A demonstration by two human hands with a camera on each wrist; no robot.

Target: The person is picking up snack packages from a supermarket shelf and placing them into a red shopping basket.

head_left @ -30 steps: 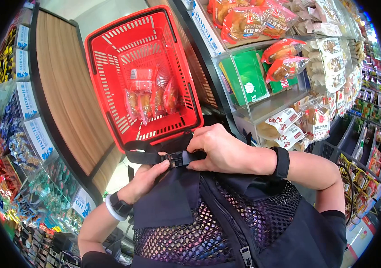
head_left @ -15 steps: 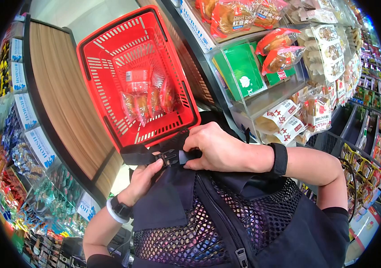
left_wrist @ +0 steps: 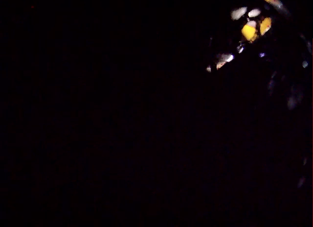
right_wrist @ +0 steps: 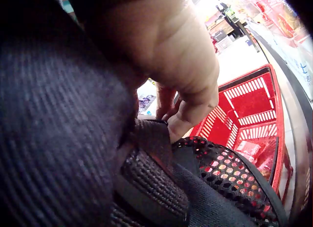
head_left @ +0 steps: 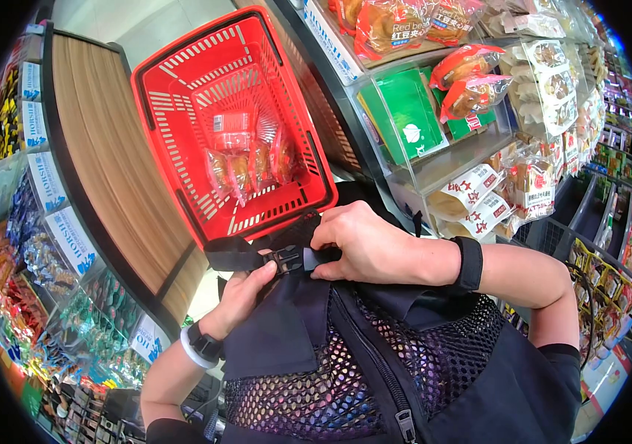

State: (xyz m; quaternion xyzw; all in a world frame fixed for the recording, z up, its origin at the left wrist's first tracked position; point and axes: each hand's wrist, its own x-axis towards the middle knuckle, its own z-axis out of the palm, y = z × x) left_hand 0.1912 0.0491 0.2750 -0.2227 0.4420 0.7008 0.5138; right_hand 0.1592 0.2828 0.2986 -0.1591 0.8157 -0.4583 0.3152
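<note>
Head view has shifted a touch vs prev frame, so red bskt (head_left: 286, 198) + R shelf (head_left: 458, 166) sit slightly further R in it; person's L grip (head_left: 240, 296) & R grip (head_left: 371, 246) barely changed. L grip: closed on black buckle (head_left: 285, 260), thumb on top, fingers mostly hidden. R grip: pinching dk strap (head_left: 327, 257) at buckle's R end, exact contact partly hidden. Buckle's at person's front, b/w both grips, just beyond dk mesh panel (head_left: 297, 392) w/ zip (head_left: 405, 423). Red bskt past that, w/ clear-wrapped pkts (head_left: 240, 170) inside. R shelf: green boxes (head_left: 397, 118), red-wrapped pkts (head_left: 393, 29), white-label pkts (head_left: 487, 209). L side: wood-look panel (head_left: 108, 159), then bagged goods (head_left: 16, 285). L wrist cam nearly all dk.
</note>
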